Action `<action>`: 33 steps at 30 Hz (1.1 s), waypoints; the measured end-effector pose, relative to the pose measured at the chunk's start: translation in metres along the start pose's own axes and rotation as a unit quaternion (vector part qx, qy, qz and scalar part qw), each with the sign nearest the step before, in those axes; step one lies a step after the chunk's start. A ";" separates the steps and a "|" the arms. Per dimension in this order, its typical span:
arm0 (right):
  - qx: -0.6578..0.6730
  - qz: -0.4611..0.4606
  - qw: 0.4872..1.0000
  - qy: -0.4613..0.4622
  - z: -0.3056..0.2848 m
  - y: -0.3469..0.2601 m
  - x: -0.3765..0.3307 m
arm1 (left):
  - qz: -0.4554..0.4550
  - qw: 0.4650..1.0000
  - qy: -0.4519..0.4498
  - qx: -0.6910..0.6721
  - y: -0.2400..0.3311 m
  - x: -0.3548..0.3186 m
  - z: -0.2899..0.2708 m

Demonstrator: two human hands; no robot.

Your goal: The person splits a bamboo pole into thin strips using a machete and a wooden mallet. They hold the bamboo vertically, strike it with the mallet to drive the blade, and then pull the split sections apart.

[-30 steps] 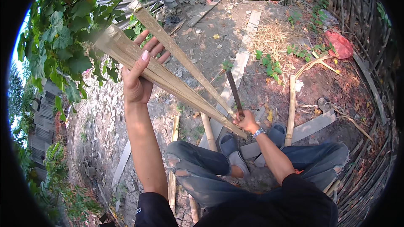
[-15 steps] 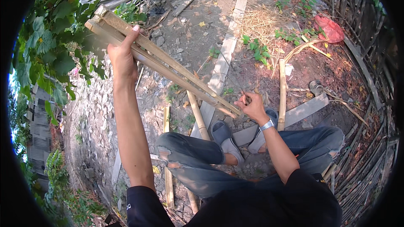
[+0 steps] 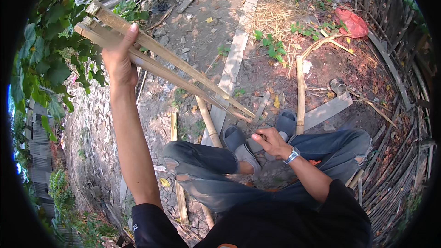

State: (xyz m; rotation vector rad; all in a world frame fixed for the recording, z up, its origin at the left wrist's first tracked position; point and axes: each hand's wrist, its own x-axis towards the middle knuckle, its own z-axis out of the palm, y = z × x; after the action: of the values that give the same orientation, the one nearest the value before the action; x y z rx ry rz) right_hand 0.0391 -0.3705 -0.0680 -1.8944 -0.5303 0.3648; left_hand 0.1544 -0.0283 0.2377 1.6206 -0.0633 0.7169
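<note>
My left hand (image 3: 120, 60) is closed around split bamboo strips (image 3: 177, 82), raised at the far left. They slant down to the right, spread at the upper end and close together at the lower tip. That tip lies just beyond my right hand (image 3: 272, 142), which is closed, thumb along the top, above my shins. A narrow grey blade (image 3: 262, 105), seemingly a knife's, rises beyond my right fist beside the bamboo's tip; its handle is hidden in the fingers.
Between my bent knees are my grey slippers (image 3: 285, 121). Bamboo poles (image 3: 300, 94) and a long flat board (image 3: 235, 59) lie on the dirt. Dry straw (image 3: 273, 20) and a red plastic bag (image 3: 351, 23) are farther off. Leafy vines (image 3: 57, 66) hang close to the bamboo's upper end.
My right hand has moved down toward me, away from the bamboo's tip, and the blade now shows broadside. The bamboo strips and my left hand have shifted slightly left, the strips spread wider.
</note>
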 end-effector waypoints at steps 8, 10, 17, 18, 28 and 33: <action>0.076 -0.007 0.997 -0.012 0.016 -0.011 0.033 | 0.015 1.000 -0.009 -0.023 0.004 -0.007 -0.003; 0.065 -0.042 0.997 0.017 0.017 -0.018 0.036 | 0.015 1.000 -0.014 -0.009 0.002 -0.007 -0.011; 0.004 -0.099 0.994 0.049 0.002 -0.066 0.060 | 0.045 0.998 -0.027 -0.032 0.003 -0.013 -0.010; -0.024 -0.097 0.994 0.041 -0.001 -0.072 0.063 | 0.046 0.998 -0.022 -0.031 0.005 -0.016 -0.009; -0.245 0.173 0.934 0.197 0.149 0.275 0.033 | 0.030 0.999 0.001 -0.044 0.008 -0.018 -0.017; 0.209 0.466 0.850 -0.131 0.085 0.194 0.047 | 0.001 0.995 0.070 -0.076 -0.025 -0.016 -0.085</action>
State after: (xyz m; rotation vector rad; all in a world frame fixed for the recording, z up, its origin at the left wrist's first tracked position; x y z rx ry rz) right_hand 0.0754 -0.3403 -0.2798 -1.5505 0.3416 1.2759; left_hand 0.1181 0.0484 0.2083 1.4213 -0.0182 0.8063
